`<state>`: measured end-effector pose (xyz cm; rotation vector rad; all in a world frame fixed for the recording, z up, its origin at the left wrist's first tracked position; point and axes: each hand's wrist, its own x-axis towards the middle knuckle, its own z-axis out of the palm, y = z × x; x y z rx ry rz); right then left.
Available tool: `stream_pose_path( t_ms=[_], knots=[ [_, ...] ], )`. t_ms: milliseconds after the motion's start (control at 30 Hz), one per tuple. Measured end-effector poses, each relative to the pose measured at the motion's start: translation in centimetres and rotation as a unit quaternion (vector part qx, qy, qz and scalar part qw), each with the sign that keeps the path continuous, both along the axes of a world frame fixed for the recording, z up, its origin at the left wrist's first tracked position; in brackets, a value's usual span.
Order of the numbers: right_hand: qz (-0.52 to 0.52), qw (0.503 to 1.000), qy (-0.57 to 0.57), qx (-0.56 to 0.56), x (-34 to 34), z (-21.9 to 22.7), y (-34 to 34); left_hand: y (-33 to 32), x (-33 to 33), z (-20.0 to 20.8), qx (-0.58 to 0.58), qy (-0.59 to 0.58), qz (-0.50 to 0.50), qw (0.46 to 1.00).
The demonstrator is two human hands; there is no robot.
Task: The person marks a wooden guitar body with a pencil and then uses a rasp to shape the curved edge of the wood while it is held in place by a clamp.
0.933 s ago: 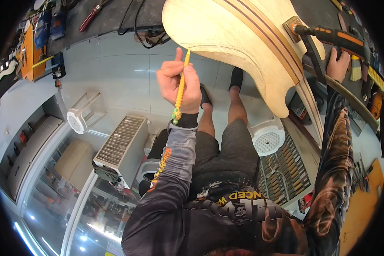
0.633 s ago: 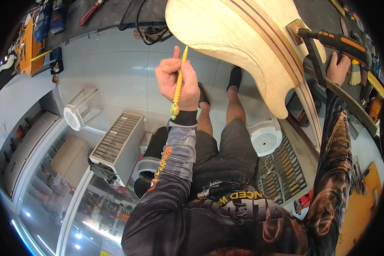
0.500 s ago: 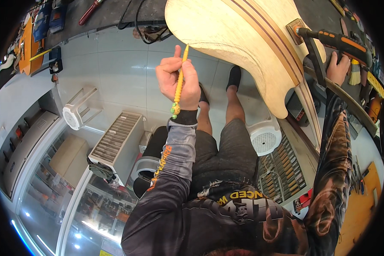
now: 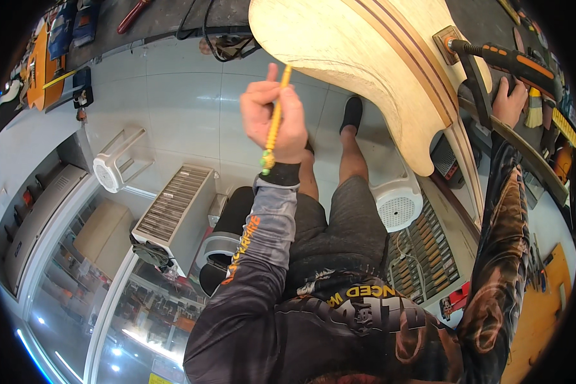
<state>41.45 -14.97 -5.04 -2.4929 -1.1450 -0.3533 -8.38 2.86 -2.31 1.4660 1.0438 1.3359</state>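
My left hand pinches a yellow pencil with a ridged barrel and a green and yellow ornament at its end. Its tip meets the near-left edge of a pale wooden guitar body, where a dark line runs along the rim. Dark stripes run lengthwise through the middle of the body and into the neck. A bar clamp with a black and orange handle presses a small wooden block onto the body. Beside the clamp, my right hand rests on the bench, fingers extended and partly hidden by the handle.
A dark workbench carries a red-handled tool and a black cable. Brushes lie at the right. White stools and a slatted metal box stand below, near a glass cabinet.
My left hand has shifted slightly to the right, carrying the pencil tip along the guitar body's edge. The right hand remains by the clamp.
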Motion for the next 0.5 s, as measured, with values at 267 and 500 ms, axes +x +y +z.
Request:
stream_pose_path(
  t_ms=[267,500],
  knots=[
    [-0.002,1.0,0.003,0.005,-0.1,0.0,0.1,-0.2,-0.1,-0.3,-0.019,-0.031,0.018,0.999],
    [0.008,1.0,-0.001,0.012,0.2,-0.2,-0.1,-0.5,0.4,-0.1,-0.027,-0.052,0.015,0.998]
  ],
)
